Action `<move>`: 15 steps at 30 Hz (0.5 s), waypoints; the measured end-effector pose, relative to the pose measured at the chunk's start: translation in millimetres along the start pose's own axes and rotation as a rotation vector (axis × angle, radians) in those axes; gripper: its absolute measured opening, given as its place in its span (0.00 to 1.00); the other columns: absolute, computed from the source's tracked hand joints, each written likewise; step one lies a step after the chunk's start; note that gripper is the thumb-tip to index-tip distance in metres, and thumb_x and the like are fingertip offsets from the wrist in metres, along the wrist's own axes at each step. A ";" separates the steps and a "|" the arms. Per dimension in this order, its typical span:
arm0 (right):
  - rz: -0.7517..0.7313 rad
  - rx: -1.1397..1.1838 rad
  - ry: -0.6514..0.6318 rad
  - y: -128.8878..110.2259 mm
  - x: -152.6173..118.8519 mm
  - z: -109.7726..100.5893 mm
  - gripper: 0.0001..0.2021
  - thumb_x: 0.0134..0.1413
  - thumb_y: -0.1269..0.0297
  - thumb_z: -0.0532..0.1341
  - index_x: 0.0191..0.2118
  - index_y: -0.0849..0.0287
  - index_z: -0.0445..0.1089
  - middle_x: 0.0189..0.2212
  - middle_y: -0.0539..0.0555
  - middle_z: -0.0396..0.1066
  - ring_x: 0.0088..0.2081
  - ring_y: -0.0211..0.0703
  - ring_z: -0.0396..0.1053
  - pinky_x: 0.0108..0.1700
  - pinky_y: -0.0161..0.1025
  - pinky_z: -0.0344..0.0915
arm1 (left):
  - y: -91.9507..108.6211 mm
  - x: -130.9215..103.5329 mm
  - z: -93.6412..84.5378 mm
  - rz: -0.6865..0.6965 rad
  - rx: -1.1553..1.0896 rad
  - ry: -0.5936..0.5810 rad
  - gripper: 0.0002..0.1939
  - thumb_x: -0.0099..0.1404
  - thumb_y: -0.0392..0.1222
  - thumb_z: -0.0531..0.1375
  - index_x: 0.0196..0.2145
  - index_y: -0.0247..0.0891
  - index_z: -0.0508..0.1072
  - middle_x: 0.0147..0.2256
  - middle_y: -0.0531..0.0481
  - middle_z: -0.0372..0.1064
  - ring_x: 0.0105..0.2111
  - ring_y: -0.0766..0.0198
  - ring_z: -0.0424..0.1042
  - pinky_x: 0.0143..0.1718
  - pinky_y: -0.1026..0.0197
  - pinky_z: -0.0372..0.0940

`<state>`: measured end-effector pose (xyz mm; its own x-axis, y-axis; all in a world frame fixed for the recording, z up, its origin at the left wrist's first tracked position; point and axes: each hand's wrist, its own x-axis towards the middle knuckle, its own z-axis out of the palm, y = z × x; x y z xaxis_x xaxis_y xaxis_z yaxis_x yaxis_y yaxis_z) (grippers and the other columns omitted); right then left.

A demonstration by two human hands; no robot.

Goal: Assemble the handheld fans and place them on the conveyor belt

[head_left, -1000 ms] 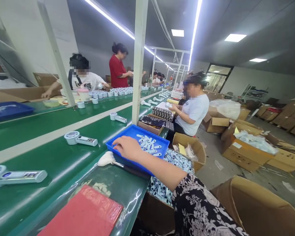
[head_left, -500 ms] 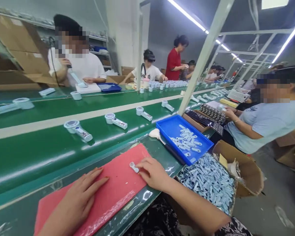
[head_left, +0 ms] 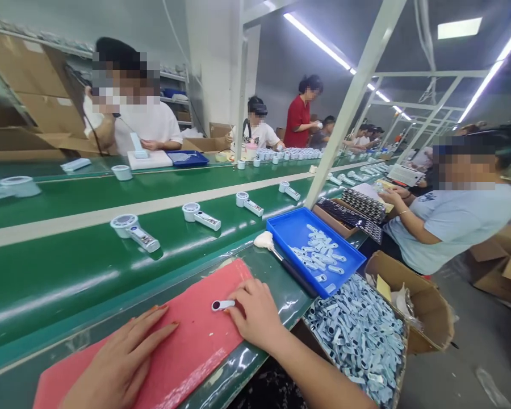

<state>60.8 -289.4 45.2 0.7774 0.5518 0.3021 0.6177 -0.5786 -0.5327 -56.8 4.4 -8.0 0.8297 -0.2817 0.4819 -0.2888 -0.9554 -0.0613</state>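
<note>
Right hand [head_left: 255, 312] rests on the red mat [head_left: 187, 346], its grip pinching the handle end of a small pale-blue part [head_left: 222, 305] that lies flat on the mat with its ring end pointing left. Left hand [head_left: 123, 363] lies palm down on the same mat, fingers spread and holding nothing, well apart from the part.

The mat sits on the glossy near edge of the desk [head_left: 276, 289]. Just right of the mat, a brush [head_left: 281, 258] with a white head and dark handle lies along the side of a blue tray [head_left: 313, 250] that holds a loose scatter of similar pale parts. Below the desk edge, a cardboard box [head_left: 357, 335] is filled with many more of them.

Beyond the mat runs a green conveyor belt [head_left: 68, 267] carrying assembled handheld units [head_left: 134, 230] spaced along its length. A slanted white frame post [head_left: 349, 108] rises from the desk between the tray and the belt.

A seated person in a light-blue shirt [head_left: 455, 227] works at black trays [head_left: 353, 210] to the right. Other people sit or stand across the belt.
</note>
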 end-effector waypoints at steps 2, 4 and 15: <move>0.000 -0.009 0.028 1.8 0.6 1.4 0.04 0.63 0.62 0.64 0.42 0.51 0.72 0.42 0.49 0.70 0.45 0.44 0.65 0.47 0.44 0.58 | -7.0 -1.3 8.9 0.018 -0.028 0.014 0.27 0.68 0.42 0.49 0.63 0.58 0.65 0.66 0.54 0.60 0.59 0.50 0.69 0.55 0.45 0.72; -0.008 -0.021 0.045 3.1 2.4 2.7 0.04 0.63 0.62 0.63 0.42 0.51 0.72 0.42 0.50 0.71 0.45 0.44 0.66 0.46 0.44 0.58 | -9.8 1.2 11.1 0.013 -0.040 0.018 0.27 0.68 0.41 0.50 0.63 0.58 0.66 0.66 0.54 0.60 0.59 0.52 0.69 0.55 0.48 0.73; -0.322 -0.070 0.085 59.3 -6.2 19.6 0.12 0.63 0.55 0.58 0.42 0.51 0.78 0.40 0.55 0.77 0.40 0.49 0.74 0.43 0.45 0.68 | 46.3 29.8 -52.1 -0.240 -0.254 -0.273 0.23 0.66 0.34 0.54 0.56 0.47 0.72 0.63 0.45 0.63 0.64 0.52 0.61 0.66 0.42 0.59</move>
<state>90.3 -315.4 -3.8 0.5467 0.6624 0.5122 0.8372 -0.4243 -0.3449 -70.4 -43.6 49.1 0.9735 -0.1003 0.2057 -0.1527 -0.9541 0.2577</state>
